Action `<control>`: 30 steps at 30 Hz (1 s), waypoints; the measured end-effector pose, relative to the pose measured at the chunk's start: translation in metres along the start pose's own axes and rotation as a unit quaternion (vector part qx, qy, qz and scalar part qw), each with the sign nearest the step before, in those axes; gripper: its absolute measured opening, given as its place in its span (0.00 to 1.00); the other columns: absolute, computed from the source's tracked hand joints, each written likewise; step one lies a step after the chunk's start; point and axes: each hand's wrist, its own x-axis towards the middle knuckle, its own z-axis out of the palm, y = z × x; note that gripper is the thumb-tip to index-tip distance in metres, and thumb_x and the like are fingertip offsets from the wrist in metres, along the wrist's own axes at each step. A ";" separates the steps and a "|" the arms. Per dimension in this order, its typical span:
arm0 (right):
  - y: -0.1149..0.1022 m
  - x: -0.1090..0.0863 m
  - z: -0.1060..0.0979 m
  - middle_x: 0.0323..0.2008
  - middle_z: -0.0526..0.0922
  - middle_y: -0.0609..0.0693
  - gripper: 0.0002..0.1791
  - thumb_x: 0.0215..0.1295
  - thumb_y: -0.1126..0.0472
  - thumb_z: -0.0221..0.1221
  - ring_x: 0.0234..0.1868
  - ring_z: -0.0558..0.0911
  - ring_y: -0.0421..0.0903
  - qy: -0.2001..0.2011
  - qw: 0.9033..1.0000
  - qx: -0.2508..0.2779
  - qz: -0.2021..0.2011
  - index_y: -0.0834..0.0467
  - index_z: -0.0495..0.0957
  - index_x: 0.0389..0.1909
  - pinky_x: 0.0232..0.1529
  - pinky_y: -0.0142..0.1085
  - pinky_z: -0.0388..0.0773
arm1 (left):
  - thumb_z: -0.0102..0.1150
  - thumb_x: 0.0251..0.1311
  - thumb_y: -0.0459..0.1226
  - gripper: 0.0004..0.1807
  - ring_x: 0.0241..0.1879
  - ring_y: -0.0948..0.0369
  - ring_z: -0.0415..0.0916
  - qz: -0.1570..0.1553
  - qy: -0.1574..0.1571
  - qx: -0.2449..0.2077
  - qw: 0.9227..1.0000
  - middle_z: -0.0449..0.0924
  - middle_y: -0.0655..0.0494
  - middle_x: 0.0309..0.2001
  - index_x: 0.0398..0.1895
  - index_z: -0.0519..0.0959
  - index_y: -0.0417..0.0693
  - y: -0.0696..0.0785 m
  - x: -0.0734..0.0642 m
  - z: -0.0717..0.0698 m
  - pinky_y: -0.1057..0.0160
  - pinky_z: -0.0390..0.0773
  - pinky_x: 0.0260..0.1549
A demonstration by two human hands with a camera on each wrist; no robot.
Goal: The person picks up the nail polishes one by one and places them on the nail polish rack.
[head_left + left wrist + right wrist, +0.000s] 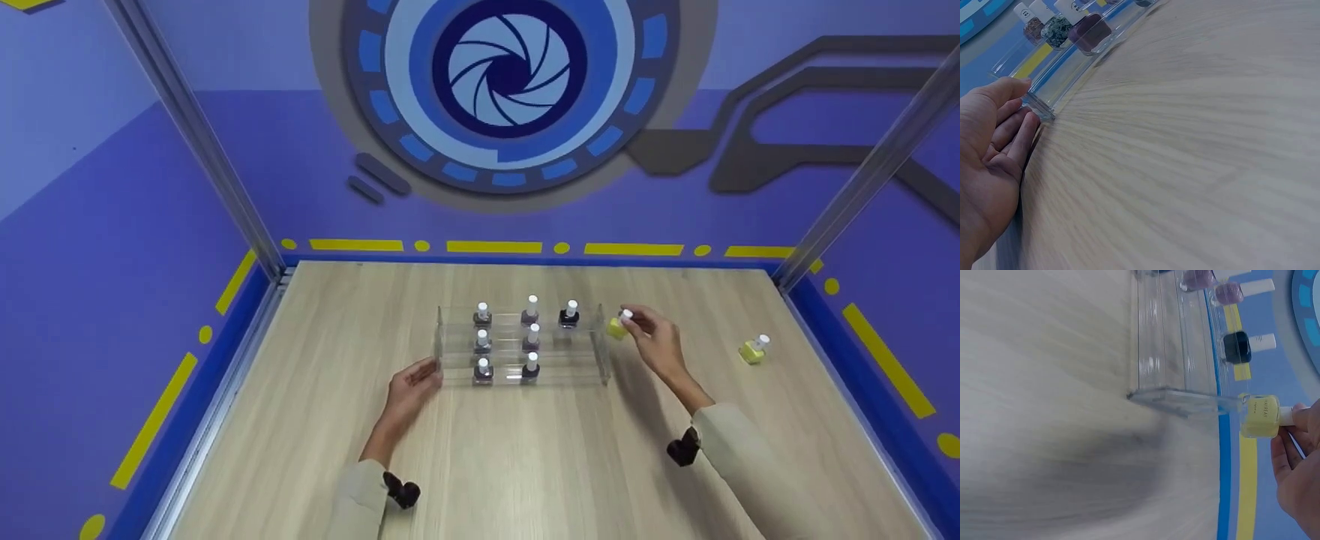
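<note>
A clear tiered rack (555, 369) stands on the table, with small white-capped nail polish bottles on its steps. Dark bottles (483, 372) fill the left column, others the middle one, and one black bottle (569, 315) is at the top right. My right hand (660, 345) pinches the white cap of a yellow nail polish bottle (1261, 417), held in the air just beyond the rack's right end panel. At the opposite end, my left hand (409, 390) touches the rack's left side with its thumb and loosely bent fingers (1026, 135).
Another yellow nail polish bottle (752, 350) stands on the table to the right of my right hand. The wooden table (525, 465) is bordered at the back and sides by blue-purple panels (255, 165) with metal posts at the corners.
</note>
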 end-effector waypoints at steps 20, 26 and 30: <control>-0.019 -0.004 0.043 0.44 0.89 0.64 0.12 0.68 0.72 0.61 0.44 0.87 0.57 -0.050 0.997 0.049 -0.024 0.69 0.84 0.50 0.44 0.18 0.79 | 0.62 0.70 0.37 0.27 0.70 0.44 0.71 0.013 -0.006 -0.007 1.000 0.73 0.36 0.69 0.69 0.72 0.36 -0.003 0.003 -0.001 0.62 0.81 0.62; -0.038 -0.007 0.046 0.45 0.87 0.68 0.12 0.68 0.75 0.60 0.46 0.86 0.66 -0.064 0.997 0.050 -0.020 0.74 0.82 0.50 0.47 0.30 0.84 | 0.63 0.70 0.38 0.27 0.70 0.44 0.72 0.011 0.007 0.014 1.000 0.74 0.38 0.69 0.68 0.73 0.37 -0.002 0.004 -0.001 0.55 0.78 0.67; -0.051 -0.012 0.042 0.45 0.86 0.71 0.13 0.68 0.76 0.59 0.47 0.85 0.68 -0.083 0.995 0.054 -0.026 0.76 0.80 0.51 0.48 0.31 0.85 | 0.63 0.69 0.38 0.26 0.70 0.45 0.72 0.006 0.012 0.024 1.000 0.75 0.39 0.68 0.68 0.74 0.38 -0.003 0.004 0.000 0.53 0.77 0.68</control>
